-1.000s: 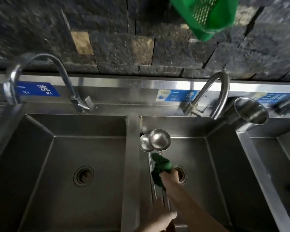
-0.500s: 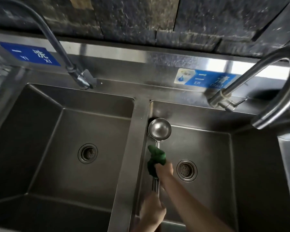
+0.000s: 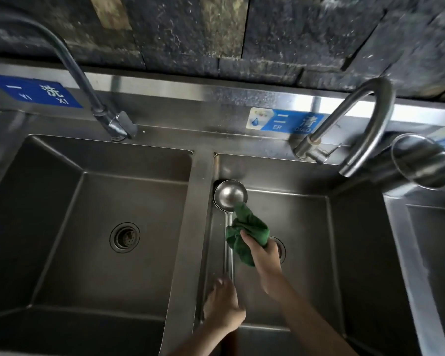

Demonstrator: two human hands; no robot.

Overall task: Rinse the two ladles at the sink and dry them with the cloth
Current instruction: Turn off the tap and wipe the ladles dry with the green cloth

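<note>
**Q:** What does the head view show of the drying step?

**A:** Left hand (image 3: 222, 308) curled round the lower ends of the handles of the two ladles (image 3: 230, 195), which are held together over the middle basin (image 3: 306, 253). Right hand (image 3: 261, 249), just ahead of the left, bunches the green cloth (image 3: 247, 231) in its fingers; the cloth's far tip touches the near rim of the upper bowl. The bowls sit stacked beyond both hands, near the basin's left wall (the lower ladle shows only as a thin rim under the upper one).

**Q:** How is the step best done from here?

**A:** A judgement only: the bowls seem to be what the cloth should cover next, since it meets them merely at the edge. The right hand would do well to open the cloth out so it wraps the bowl, not dab with a tight wad. The left hand should keep the handles firm and turn them, so each face comes round to the cloth.

**Q:** Any risk?

**A:** With the bowls nested, water may stay trapped between them; parting the ladles and wiping each alone looks safer. The tap (image 3: 355, 129), further off to the right of both hands, shows no visible stream
</note>
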